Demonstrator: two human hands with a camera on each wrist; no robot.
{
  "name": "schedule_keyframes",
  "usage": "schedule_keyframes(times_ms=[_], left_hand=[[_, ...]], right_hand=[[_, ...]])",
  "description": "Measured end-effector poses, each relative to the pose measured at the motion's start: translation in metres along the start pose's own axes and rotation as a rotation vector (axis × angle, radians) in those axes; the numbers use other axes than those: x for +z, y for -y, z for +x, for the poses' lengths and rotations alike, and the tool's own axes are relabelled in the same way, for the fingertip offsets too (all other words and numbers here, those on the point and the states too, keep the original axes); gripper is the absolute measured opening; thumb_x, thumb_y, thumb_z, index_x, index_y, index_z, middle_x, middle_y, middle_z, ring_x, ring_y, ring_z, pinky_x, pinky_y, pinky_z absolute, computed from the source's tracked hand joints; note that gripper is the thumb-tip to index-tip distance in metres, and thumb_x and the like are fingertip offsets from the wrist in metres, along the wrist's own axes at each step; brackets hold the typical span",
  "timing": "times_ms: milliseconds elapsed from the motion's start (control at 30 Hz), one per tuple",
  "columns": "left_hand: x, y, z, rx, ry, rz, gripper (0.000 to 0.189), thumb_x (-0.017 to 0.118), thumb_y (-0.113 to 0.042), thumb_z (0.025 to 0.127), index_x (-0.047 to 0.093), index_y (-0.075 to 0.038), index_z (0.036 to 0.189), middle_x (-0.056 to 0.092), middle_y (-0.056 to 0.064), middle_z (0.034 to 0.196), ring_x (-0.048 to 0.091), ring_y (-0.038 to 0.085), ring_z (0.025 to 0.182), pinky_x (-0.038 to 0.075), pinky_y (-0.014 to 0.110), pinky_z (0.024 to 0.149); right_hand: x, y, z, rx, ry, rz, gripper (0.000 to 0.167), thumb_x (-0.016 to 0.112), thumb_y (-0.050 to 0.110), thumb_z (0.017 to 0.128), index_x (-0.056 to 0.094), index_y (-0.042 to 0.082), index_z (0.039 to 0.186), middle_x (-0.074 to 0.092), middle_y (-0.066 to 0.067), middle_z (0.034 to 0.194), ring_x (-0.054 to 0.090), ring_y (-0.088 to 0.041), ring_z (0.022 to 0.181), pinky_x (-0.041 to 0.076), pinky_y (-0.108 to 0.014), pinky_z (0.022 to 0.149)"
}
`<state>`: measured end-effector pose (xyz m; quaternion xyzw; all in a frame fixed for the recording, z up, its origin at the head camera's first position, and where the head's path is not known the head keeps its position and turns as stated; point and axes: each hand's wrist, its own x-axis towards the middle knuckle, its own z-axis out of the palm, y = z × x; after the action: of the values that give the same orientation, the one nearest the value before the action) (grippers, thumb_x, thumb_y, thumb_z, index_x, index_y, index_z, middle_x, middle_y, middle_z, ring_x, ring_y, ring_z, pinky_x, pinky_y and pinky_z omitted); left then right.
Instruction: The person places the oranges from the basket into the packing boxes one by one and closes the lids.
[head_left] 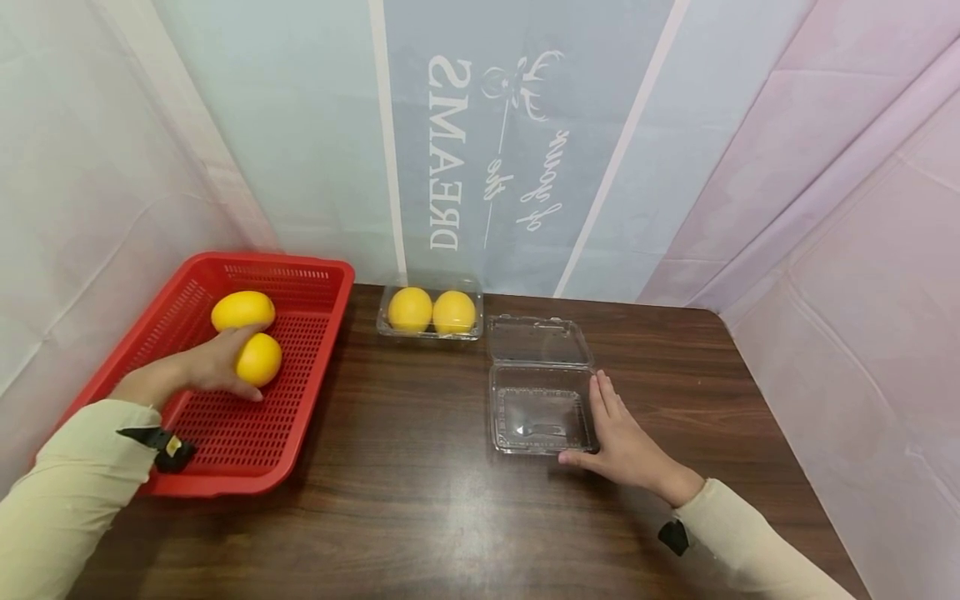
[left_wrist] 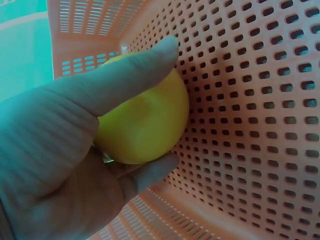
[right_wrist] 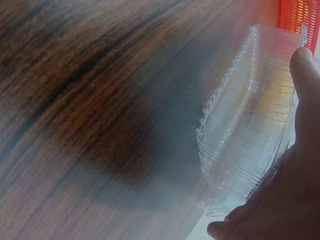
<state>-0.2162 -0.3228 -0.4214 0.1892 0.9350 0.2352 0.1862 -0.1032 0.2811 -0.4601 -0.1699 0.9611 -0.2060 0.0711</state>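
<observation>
Inside the red basket (head_left: 303, 417), my left hand (head_left: 213, 362) curls around a smooth yellow lemon (head_left: 259, 360). In the left wrist view, the thumb lies across the top of this lemon (left_wrist: 150, 120) and a finger comes under it, close to the perforated basket floor. A second yellow lemon (head_left: 242, 311) sits just behind that hand. At the right, my right hand (head_left: 626, 442) rests with straight fingers along the right side of a clear plastic clamshell box (head_left: 543, 417). Its thumb is at the box's front corner. The box has its lid (head_left: 538, 342) folded back and nothing inside.
Another clear box (head_left: 430, 334) holds two yellow lemons (head_left: 453, 312) near the back edge of the brown wooden table (head_left: 420, 500). Printed cloth (head_left: 315, 125) hangs right behind the table, and cloth walls rise at both sides.
</observation>
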Motion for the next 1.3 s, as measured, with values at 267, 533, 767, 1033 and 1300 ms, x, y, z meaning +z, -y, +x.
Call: schedule_keyframes(times_ms=[267,533,767,1033,1300], left_hand=[[0.0032,0.0041,-0.0003,-0.02,-0.025,0.011,0.113,0.092,-0.021,0.074,0.017,0.014,0.151,0.026,0.045,0.141,0.037,0.056,0.12,0.035,0.074,0.097],[0.0032,0.0052,-0.0008,-0.04,-0.04,0.034,0.108,0.092,-0.023,0.074,0.022,0.015,0.147,0.031,0.045,0.137,0.042,0.055,0.116,0.039,0.072,0.094],[0.0044,0.0064,-0.0005,-0.045,-0.058,0.027,0.106,0.093,-0.023,0.073,0.023,0.017,0.142,0.036,0.042,0.132,0.045,0.051,0.11,0.042,0.068,0.091],[0.0049,0.0078,0.001,-0.013,-0.04,-0.013,0.113,0.094,-0.018,0.071,0.018,0.015,0.148,0.028,0.042,0.143,0.038,0.054,0.12,0.034,0.073,0.099],[0.0042,0.0083,-0.0001,-0.006,-0.04,-0.019,0.106,0.094,-0.015,0.071,0.024,0.014,0.145,0.035,0.04,0.137,0.042,0.051,0.114,0.035,0.072,0.098]], right_hand=[[0.0005,-0.0015,0.0007,0.005,0.004,-0.006,0.132,0.077,0.062,0.081,-0.001,-0.012,0.157,-0.008,-0.033,0.164,-0.002,-0.045,0.153,0.014,-0.064,0.119],[0.0004,0.0001,-0.0001,-0.003,0.001,0.007,0.131,0.079,0.058,0.081,0.0,-0.013,0.156,-0.009,-0.032,0.164,-0.001,-0.046,0.152,0.014,-0.064,0.118],[0.0004,0.0,-0.0005,-0.002,0.002,0.007,0.131,0.079,0.058,0.081,0.0,-0.013,0.156,-0.009,-0.032,0.164,-0.001,-0.046,0.152,0.014,-0.065,0.118],[0.0001,-0.0001,-0.0002,-0.005,-0.006,0.007,0.131,0.08,0.058,0.081,0.0,-0.013,0.156,-0.007,-0.033,0.164,-0.001,-0.046,0.152,0.014,-0.065,0.118],[-0.0012,0.0014,-0.0006,-0.008,-0.011,0.011,0.13,0.08,0.057,0.08,0.001,-0.014,0.156,-0.005,-0.036,0.163,0.0,-0.047,0.152,0.014,-0.065,0.118]])
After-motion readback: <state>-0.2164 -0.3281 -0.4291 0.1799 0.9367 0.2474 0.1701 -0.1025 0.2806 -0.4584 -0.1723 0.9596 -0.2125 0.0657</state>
